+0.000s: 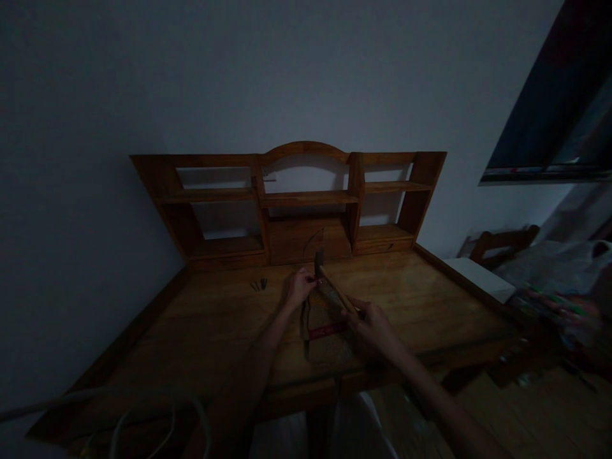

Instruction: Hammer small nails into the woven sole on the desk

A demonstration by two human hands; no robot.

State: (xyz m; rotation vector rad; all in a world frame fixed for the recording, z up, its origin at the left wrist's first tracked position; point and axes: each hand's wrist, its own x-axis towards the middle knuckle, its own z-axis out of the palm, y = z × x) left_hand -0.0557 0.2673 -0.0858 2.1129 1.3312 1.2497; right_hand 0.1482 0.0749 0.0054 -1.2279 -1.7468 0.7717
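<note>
My right hand (374, 326) is wrapped round the wooden handle of a hammer (340, 294). The handle slants up and to the left, and the dark hammer head (319, 260) is just beyond my left fingertips. My left hand (300, 287) pinches at the far edge of a brown woven fabric piece (327, 311), where a bit of red shows. What exactly lies between those fingers is too dark and small to tell. The fabric piece rests on the desk with a red band (327, 331) across its nearer part. My right hand partly covers its right side.
Several small dark pieces (259, 284) lie on the wooden desk (210, 325) left of my hands. A wooden shelf unit (308, 199) stands along the back. Pale cables (115, 395) hang at lower left. A chair (509, 241) and plastic bags (549, 268) are at right.
</note>
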